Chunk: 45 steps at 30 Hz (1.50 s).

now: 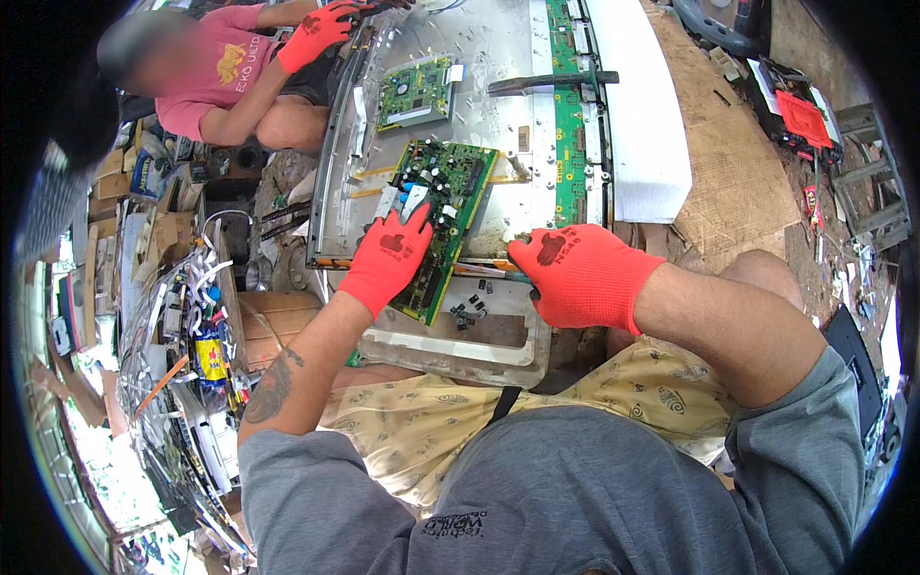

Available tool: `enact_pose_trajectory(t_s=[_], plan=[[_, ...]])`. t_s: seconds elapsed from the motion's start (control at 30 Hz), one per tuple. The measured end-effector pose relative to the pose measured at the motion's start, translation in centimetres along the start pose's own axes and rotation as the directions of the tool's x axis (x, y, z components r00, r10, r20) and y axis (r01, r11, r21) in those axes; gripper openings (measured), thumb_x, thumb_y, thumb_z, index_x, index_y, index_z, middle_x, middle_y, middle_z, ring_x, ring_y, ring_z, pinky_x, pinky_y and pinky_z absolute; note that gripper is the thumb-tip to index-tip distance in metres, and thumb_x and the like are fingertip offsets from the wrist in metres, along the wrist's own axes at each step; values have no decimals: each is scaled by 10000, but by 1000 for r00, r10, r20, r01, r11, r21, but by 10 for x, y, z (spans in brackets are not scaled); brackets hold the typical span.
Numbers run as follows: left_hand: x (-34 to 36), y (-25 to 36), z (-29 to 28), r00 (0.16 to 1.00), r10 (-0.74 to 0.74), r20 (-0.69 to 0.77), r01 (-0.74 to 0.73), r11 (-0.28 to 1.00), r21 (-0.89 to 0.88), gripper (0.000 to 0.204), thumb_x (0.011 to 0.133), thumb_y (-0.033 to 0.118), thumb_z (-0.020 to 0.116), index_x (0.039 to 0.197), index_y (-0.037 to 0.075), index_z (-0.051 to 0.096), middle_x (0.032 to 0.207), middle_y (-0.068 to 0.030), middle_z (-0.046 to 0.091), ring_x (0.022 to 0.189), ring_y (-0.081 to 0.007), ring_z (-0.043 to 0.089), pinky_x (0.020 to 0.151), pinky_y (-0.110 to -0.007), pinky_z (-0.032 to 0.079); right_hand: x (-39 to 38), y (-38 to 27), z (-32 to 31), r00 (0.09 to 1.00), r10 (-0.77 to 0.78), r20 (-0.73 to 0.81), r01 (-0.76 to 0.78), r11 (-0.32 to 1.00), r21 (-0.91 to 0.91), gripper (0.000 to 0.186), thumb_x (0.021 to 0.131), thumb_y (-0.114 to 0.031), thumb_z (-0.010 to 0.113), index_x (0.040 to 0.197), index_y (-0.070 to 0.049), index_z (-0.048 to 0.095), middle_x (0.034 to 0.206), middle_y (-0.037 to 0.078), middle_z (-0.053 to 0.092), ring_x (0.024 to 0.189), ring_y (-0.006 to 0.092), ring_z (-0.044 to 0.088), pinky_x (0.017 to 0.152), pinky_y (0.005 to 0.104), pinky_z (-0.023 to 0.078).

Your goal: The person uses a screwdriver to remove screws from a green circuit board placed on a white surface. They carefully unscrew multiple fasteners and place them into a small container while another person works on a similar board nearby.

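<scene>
Cluttered outdoor scrap-dismantling spot on bare ground: opened flat-screen chassis of silver sheet metal (498,57) lying flat as work surface. Left hand (388,261) in red knit glove, fingers spread and pressed flat on near end of green rectangular circuit board with black capacitors and white connectors (443,211), board lying tilted across chassis's near edge. Right hand (573,273) in matching red glove, closed around a thin tool with an orange-striped shaft (484,267), tip aimed under board's near corner. Risks, as judged: tool slipping off board edge toward left glove; board cracking if levered while a fastener holds; small black loose parts (468,309) rolling off grey plastic frame (450,345) beneath. Surroundings: second smaller green circuit board (414,91) farther up chassis; long narrow green strip board (567,105) along right side; white foam slab (644,115) beside it; co-worker's red-gloved hand (316,31) on chassis's far-left corner, possibly shifting panel; pile of cables and scrap (192,316) at left; red-labelled device (800,117) at far right.
</scene>
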<state>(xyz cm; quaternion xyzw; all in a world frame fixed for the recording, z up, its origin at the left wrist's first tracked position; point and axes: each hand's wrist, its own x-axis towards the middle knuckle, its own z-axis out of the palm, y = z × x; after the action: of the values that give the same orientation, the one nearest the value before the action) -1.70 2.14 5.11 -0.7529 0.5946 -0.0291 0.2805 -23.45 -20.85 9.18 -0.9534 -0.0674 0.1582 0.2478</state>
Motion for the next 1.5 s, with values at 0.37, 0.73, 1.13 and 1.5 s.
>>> enact_pose_trajectory(t_s=[0.37, 0.73, 1.13, 1.5], plan=[[4, 3, -9, 995, -29, 97, 34, 998, -56, 234, 912, 123, 578, 1128, 82, 660, 1480, -108, 535, 1056, -334, 630, 866, -457, 541, 1, 1, 4, 1000, -2, -16, 2, 1000, -5, 336, 847, -187, 651, 1132, -29, 567, 1031, 170, 647, 954, 354, 691, 825, 445, 560], [-27, 4, -6, 963, -143, -228, 83, 963, -255, 383, 864, 158, 698, 1231, 73, 634, 1460, -170, 545, 1222, -407, 587, 981, -485, 520, 2, 7, 8, 995, -51, -86, 54, 998, 30, 427, 820, -210, 678, 1188, -22, 570, 1025, 184, 678, 958, 394, 691, 813, 468, 558], [-156, -65, 26, 539, -828, -157, 428, 430, -795, 383, 856, 197, 740, 1212, 67, 684, 1338, -156, 631, 1198, -374, 629, 998, -439, 515, -7, -3, 5, 991, -3, -135, 7, 1000, 27, 362, 853, -256, 697, 1100, -34, 554, 1041, 208, 650, 983, 412, 664, 851, 487, 540], [-343, -219, 146, 89, -995, -37, 902, 96, -421, 344, 925, 368, 600, 1114, 125, 753, 1095, -205, 734, 1039, -428, 686, 905, -527, 534, 2, -1, 15, 993, 22, -116, -13, 997, 77, 394, 836, -278, 731, 1110, -42, 574, 1022, 204, 666, 985, 414, 663, 848, 492, 541]])
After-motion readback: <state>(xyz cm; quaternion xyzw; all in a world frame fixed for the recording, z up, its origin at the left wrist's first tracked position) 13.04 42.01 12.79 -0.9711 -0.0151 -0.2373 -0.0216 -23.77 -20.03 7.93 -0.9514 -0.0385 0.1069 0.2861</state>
